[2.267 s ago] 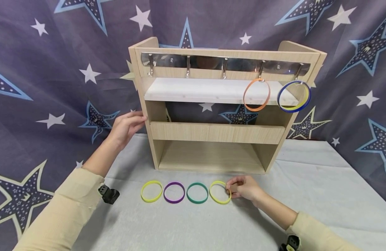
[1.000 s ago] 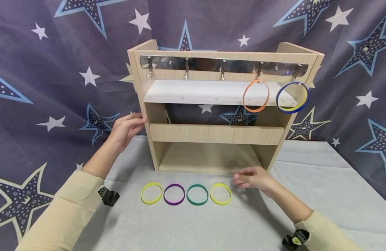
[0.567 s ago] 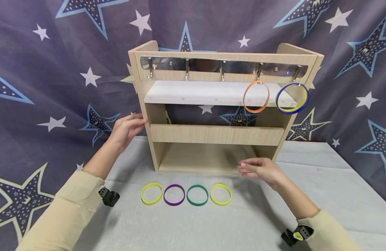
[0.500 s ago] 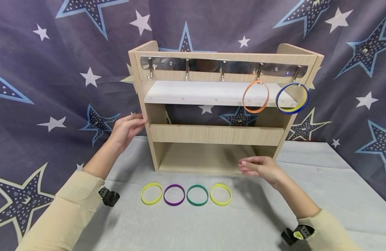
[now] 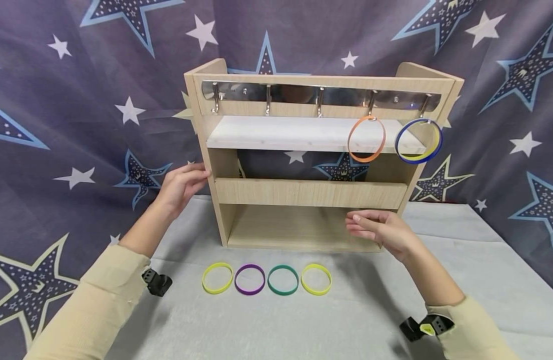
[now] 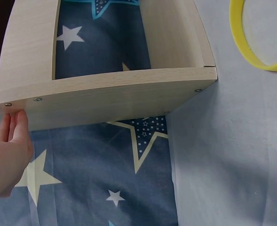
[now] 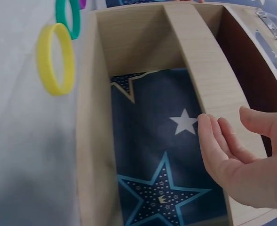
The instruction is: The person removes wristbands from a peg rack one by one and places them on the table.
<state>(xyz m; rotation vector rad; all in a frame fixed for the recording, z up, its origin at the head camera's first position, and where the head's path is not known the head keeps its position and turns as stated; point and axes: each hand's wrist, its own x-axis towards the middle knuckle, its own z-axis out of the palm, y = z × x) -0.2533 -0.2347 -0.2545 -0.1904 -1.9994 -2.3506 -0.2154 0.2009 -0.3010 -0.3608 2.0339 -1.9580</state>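
My left hand point(image 5: 182, 187) rests its extended fingers on the outer left side of a light wooden shelf unit point(image 5: 310, 192); the left wrist view shows the fingertips against that panel. My right hand point(image 5: 382, 231) hovers before the unit's lower right part, holding nothing, its fingers loosely bent and thumb apart from them in the right wrist view. On the cloth in front lie a yellow wristband point(image 5: 204, 282), a purple wristband point(image 5: 250, 293), a green wristband point(image 5: 283, 292) and another yellow wristband point(image 5: 316, 293) in a row, apart from both hands.
A metal hook rail point(image 5: 294, 94) runs along the unit's top. An orange wristband point(image 5: 349, 145) hangs from its fourth hook; a blue wristband point(image 5: 397, 142) and a yellow one point(image 5: 437, 140) hang from the rightmost. A star-patterned curtain point(image 5: 92, 125) stands behind the grey cloth point(image 5: 240, 330).
My right hand, earlier at the rightmost yellow wristband on the cloth, has let it go and moved up and to the right. The left hand has stayed against the unit.
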